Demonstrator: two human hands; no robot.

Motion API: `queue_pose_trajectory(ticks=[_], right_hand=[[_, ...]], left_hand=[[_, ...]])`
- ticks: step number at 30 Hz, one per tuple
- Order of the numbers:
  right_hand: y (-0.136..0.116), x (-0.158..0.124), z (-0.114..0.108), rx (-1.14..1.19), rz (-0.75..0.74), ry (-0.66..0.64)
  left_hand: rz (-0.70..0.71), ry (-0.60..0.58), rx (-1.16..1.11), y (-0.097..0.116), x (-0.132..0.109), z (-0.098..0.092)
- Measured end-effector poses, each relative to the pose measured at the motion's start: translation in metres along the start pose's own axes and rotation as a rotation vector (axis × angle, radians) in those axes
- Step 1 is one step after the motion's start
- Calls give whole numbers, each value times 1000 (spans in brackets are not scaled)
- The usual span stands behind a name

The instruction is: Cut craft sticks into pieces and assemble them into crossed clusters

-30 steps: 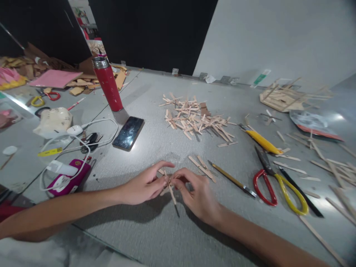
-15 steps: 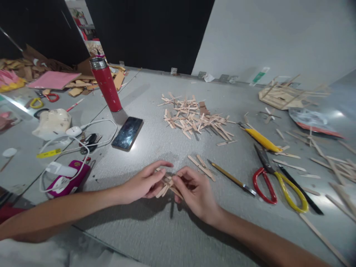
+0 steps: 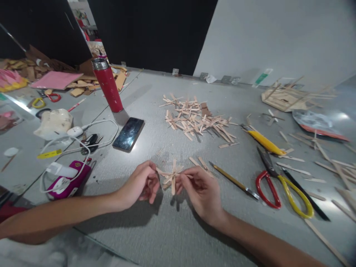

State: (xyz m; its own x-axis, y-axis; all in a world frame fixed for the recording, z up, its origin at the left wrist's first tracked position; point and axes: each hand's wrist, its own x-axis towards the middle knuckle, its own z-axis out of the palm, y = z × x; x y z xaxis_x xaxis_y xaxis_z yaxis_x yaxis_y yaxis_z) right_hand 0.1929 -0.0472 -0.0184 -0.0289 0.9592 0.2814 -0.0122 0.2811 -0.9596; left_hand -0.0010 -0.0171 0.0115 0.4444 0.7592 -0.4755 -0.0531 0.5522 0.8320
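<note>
Several small wooden craft sticks, crossed at their middles in a star-shaped cluster [image 3: 173,177], hang just above the table in front of me. My right hand [image 3: 204,191] pinches one arm of this cluster between thumb and fingers. On the other side, my left hand [image 3: 141,185] has its fingers loosely curled and apart, close by the tip of another stick; whether it touches that tip is hard to see. Just behind my right hand lie a few loose craft sticks [image 3: 204,163]. A larger pile of craft sticks [image 3: 191,116] spreads farther back.
To the right are a craft knife [image 3: 233,180], scissors [image 3: 268,185], a yellow utility knife [image 3: 264,141] and a wooden stick frame [image 3: 283,98]. On the left are a phone [image 3: 128,134], a red flask [image 3: 108,87], a purple power bank [image 3: 71,181] with white cable, and keys [image 3: 90,142].
My left fingers have drawn back from the stick cluster, which has turned and now shows its star shape. My right hand still pinches it. The view has shifted slightly.
</note>
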Motion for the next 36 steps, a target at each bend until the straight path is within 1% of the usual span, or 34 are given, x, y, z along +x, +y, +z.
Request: queue_pose_trajectory(ticks=[2,4,6,8,11,13,15,19,23,27,30,31,33,35,36], right_hand=[[0,-3,-2,-86,-111,-36],[0,-6,-4,-171,-180,-48],[0,-8,-5,-226,-202,-39],[-1,-8,-6,-247,-215,-38],[-3,-7,-5,-280,-270,-40],[-5,-6,-6,-320,-310,-38],[-6,-5,-6,-350,-334,-32],[-7,-5,-7,-367,-332,-32],[-7,-5,-6,-363,-355,-58],[-4,-8,-7,-382,-349,-83],[-2,-9,-9,-344,-317,-142],[-2,-8,-9,-326,-299,-132],[-1,-6,-10,-344,-290,-42],[0,-2,-10,-421,-337,24],[0,0,-11,-455,-372,7]], left_hand=[[-33,-109,-30,1,1,0],[13,-202,-46,-1,2,1],[87,-274,-50,-3,3,2],[124,-303,-24,-5,3,1],[113,-280,11,-5,3,0],[117,-259,-4,-4,2,-1],[131,-264,-36,-3,2,-1],[152,-304,-30,3,-1,1],[182,-276,16,6,-2,3],[159,-243,14,3,0,2],[119,-250,-49,-2,2,0],[99,-256,-81,-4,3,-1],[48,-276,-142,-5,3,-2],[2,-307,-187,-6,4,-3],[-11,-326,-199,-6,4,-3]])
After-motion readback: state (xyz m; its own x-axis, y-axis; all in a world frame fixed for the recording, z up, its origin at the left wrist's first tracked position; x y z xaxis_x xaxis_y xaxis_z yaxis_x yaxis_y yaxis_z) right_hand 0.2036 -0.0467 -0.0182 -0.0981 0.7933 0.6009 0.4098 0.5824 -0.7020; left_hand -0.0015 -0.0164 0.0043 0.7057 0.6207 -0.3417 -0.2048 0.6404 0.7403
